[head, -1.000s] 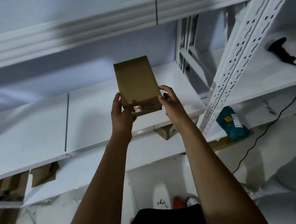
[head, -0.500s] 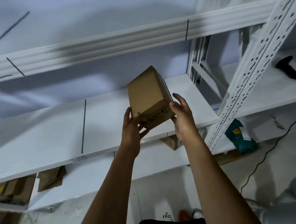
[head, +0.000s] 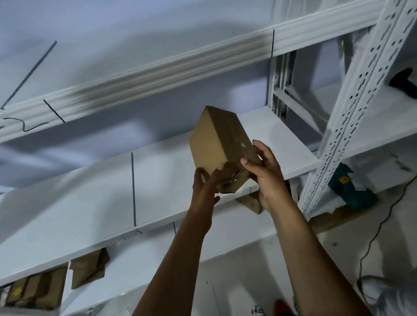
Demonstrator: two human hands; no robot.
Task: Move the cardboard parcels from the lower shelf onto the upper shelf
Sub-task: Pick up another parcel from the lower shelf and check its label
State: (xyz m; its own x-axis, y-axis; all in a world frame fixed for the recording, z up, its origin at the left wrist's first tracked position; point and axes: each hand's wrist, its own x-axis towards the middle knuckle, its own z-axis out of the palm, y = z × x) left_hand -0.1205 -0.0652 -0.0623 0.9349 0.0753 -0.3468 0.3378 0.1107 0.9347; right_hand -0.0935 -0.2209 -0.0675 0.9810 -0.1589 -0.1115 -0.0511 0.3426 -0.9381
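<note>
White shelf [head: 78, 202] taken as landmark; perforated upright post [head: 365, 95] seen at its right end. More brown parcels [head: 36, 289] seen beneath shelf, at left. Teal packet [head: 352, 189] seen below shelf, right of post. Cardboard parcel [head: 216, 141] held above shelf's front edge, clear of board, tilted; long axis pointed up and away, top leaned left. Lower end clasped by left hand [head: 205, 186] from left and by right hand [head: 265, 172] from right, both grips closed on parcel.
</note>
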